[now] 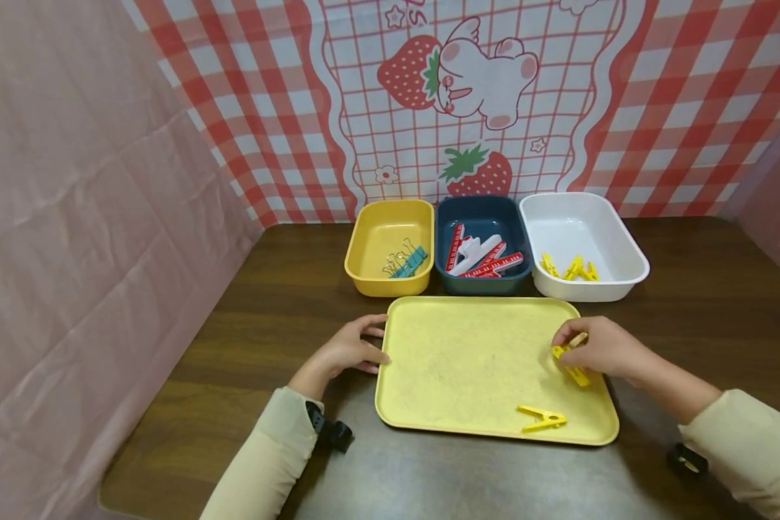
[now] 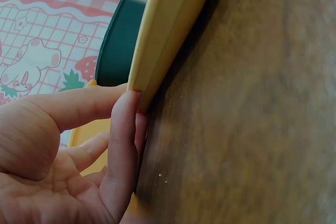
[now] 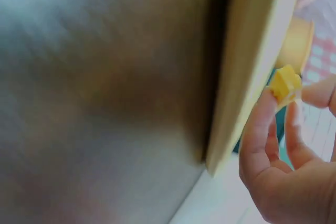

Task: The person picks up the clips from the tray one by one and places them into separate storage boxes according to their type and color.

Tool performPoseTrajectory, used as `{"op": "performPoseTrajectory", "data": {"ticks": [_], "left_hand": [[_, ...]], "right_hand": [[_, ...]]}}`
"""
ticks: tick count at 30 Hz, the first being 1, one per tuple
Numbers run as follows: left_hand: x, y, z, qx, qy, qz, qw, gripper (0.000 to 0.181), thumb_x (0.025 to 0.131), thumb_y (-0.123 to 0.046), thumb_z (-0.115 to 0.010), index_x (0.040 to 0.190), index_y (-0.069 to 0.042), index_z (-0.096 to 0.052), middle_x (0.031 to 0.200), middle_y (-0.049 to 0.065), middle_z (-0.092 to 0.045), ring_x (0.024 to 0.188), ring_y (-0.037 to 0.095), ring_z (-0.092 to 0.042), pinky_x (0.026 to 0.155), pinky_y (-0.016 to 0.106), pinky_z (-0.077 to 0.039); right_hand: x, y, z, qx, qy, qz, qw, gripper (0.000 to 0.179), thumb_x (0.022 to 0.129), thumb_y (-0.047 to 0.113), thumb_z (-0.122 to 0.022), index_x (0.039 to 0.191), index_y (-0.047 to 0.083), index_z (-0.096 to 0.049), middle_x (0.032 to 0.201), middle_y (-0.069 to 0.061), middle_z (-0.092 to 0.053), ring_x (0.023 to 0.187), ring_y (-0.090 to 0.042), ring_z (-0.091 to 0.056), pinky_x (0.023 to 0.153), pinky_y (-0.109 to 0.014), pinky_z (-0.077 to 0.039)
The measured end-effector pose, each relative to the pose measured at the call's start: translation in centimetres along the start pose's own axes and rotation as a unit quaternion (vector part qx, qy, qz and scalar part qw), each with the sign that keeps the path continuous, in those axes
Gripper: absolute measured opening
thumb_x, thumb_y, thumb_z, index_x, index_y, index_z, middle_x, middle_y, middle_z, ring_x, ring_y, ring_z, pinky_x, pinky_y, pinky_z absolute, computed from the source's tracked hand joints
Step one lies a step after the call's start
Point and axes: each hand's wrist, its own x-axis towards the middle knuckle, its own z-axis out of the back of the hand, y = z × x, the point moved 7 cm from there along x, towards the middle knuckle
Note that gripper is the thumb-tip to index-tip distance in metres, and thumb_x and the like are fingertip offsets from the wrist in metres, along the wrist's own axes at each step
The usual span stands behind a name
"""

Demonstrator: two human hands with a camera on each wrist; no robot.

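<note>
My right hand (image 1: 601, 348) pinches a yellow clothespin (image 1: 575, 370) between thumb and fingers over the right side of a yellow tray (image 1: 468, 361). In the right wrist view, the end of that clothespin (image 3: 286, 84) shows between the fingertips. Another yellow clothespin (image 1: 549, 419) lies on the tray near its front right corner. At the tray's left edge, my left hand (image 1: 351, 347) holds the rim. The left wrist view shows the thumb against the tray's rim (image 2: 163, 35) with fingertips at its side and lower edge.
Behind the tray, side by side, stand a yellow bin (image 1: 364, 249) with teal binder clips (image 1: 411, 263), a dark blue bin (image 1: 484, 285) with red and white clips (image 1: 490, 253), and a white bin (image 1: 585, 224) with several yellow clothespins (image 1: 573, 267). A checked cloth (image 1: 273, 108) hangs behind.
</note>
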Motion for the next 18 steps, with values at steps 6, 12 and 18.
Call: {"op": "performPoseTrajectory", "data": {"ticks": [6,12,18], "left_hand": [[-0.1,0.0,0.0,0.0,0.001,-0.003,1.0,0.075,0.076,0.011,-0.069,0.141,-0.011,-0.039,0.123,0.019,-0.047,0.073,0.024,-0.062,0.061,0.036,-0.057],[-0.1,0.0,0.0,0.004,0.0,0.002,1.0,0.076,0.076,0.01,-0.07,0.142,-0.012,-0.038,0.124,0.018,-0.047,0.074,0.024,-0.063,0.061,0.036,-0.057],[-0.1,-0.1,0.0,0.004,-0.002,0.003,1.0,0.076,0.076,0.01,-0.07,0.142,-0.013,-0.039,0.123,0.018,-0.047,0.073,0.024,-0.063,0.06,0.036,-0.057]], "right_hand": [[1.5,-0.6,4.2,0.082,-0.082,-0.025,0.9929,0.035,0.085,0.011,-0.063,0.111,-0.01,-0.053,0.092,-0.008,-0.057,0.071,-0.01,-0.054,0.062,-0.032,-0.054],[2.8,-1.2,7.6,0.16,-0.158,-0.056,0.9728,0.035,0.091,0.019,-0.058,0.112,-0.007,-0.049,0.091,-0.001,-0.051,0.068,-0.004,-0.055,0.063,-0.025,-0.055],[4.0,-1.8,9.3,0.223,-0.211,-0.089,0.9474,0.032,0.091,0.024,-0.058,0.11,-0.001,-0.05,0.099,-0.005,-0.045,0.068,-0.006,-0.055,0.065,-0.025,-0.056]]}}
